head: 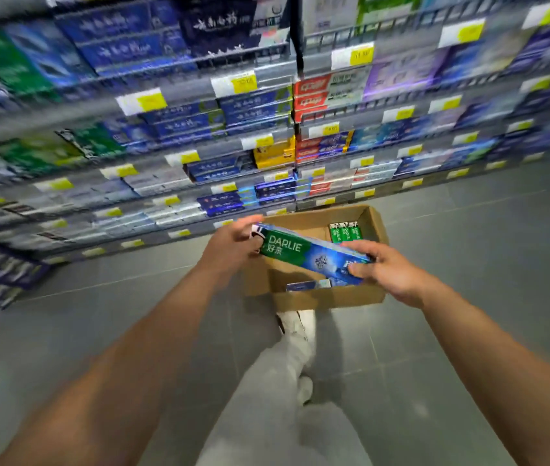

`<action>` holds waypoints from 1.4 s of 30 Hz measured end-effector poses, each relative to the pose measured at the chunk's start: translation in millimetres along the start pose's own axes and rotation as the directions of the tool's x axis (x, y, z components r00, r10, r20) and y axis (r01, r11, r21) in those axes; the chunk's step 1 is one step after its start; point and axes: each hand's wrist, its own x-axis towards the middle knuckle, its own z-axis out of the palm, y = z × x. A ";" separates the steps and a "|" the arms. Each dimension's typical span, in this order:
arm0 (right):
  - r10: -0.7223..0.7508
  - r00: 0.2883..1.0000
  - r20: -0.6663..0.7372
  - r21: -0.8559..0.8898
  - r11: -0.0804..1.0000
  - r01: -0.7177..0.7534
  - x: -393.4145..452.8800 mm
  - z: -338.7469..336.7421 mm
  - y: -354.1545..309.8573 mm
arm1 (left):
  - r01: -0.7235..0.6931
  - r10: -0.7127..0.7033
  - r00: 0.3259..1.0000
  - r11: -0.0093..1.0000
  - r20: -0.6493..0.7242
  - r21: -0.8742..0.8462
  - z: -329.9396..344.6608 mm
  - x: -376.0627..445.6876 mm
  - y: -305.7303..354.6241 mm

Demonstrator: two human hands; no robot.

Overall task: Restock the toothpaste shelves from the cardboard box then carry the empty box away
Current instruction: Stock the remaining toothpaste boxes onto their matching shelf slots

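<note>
I hold a Darlie toothpaste carton [310, 255] level above the open cardboard box [329, 299] on the grey floor [468, 247], my left hand [233, 243] curled round its green end and my right hand [386, 267] pinching its blue end. Three green Darlie cartons [345, 233] stand upright against the box's far wall, with another blue carton [307, 285] by the near wall. The blurred toothpaste shelves [199, 146] rise just beyond the box's far edge, with bare floor open to its right.

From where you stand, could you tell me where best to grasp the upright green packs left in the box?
Pinch the top ends of the green packs from above: they stand upright against the box's far wall, so only their tops are exposed and the walls block a sideways approach.
</note>
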 end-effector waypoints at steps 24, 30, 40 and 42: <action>-0.597 0.770 -0.224 -0.184 0.802 0.568 -131.9 300.0 -168.5 | -0.350 0.266 0.889 0.919 -0.373 -0.179 -270.1 -245.8 54.3; -0.640 0.734 -0.226 -0.223 0.768 0.601 -117.1 379.8 -230.0 | -0.447 0.376 0.835 0.890 -0.401 -0.095 -367.2 -253.8 85.8; -0.717 0.626 -0.307 -0.296 0.697 0.653 -83.4 421.8 -327.6 | -0.562 0.552 0.747 0.822 -0.369 0.092 -446.0 -225.8 159.1; -0.721 0.615 -0.320 -0.318 0.693 0.647 -67.7 417.2 -345.1 | -0.583 0.581 0.724 0.804 -0.371 0.121 -449.9 -209.6 173.5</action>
